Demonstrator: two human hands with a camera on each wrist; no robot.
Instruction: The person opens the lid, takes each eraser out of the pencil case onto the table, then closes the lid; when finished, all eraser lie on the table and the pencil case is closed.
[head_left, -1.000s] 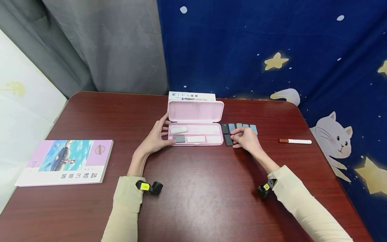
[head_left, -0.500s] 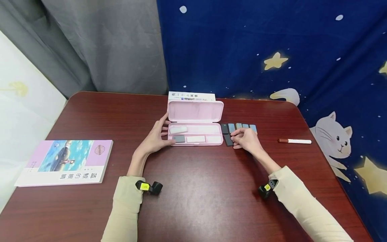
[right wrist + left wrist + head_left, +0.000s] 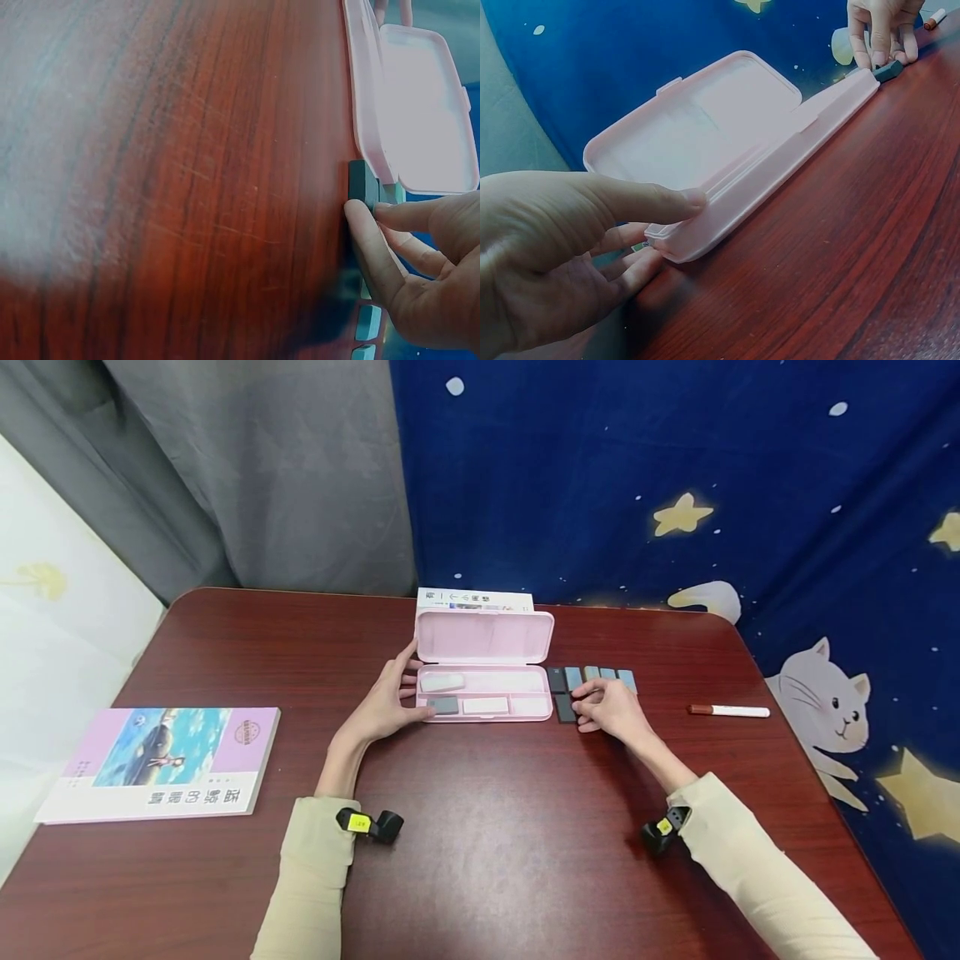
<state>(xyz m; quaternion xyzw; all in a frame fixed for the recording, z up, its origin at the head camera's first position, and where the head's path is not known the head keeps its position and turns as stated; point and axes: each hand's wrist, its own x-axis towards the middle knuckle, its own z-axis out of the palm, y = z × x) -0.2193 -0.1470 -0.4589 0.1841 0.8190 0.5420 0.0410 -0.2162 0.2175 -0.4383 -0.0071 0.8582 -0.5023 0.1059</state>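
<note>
The pink pencil case (image 3: 480,721) lies with its lid (image 3: 484,637) raised. White pieces (image 3: 486,704) and a grey block (image 3: 444,704) sit in its compartments. My left hand (image 3: 381,700) grips the case's left end, thumb on the front edge and other fingers round the side, as the left wrist view shows. My right hand (image 3: 613,707) holds the right end of a dark grey block (image 3: 565,708) between its fingertips, beside the case's right end. Behind it lie another dark block (image 3: 556,678) and a blue block (image 3: 573,677). Further small blocks (image 3: 626,678) are partly hidden by this hand.
A white book (image 3: 472,598) is behind the raised lid. To the left lies a purple-and-blue book (image 3: 165,764). A brown-capped white marker (image 3: 729,711) is on the right of the brown table (image 3: 510,843), whose back edge meets the curtains (image 3: 540,485).
The front dark block looked slightly tilted half a second ago and now stands straighter in line with the one behind it. My right hand has shifted very slightly; my left hand stays put.
</note>
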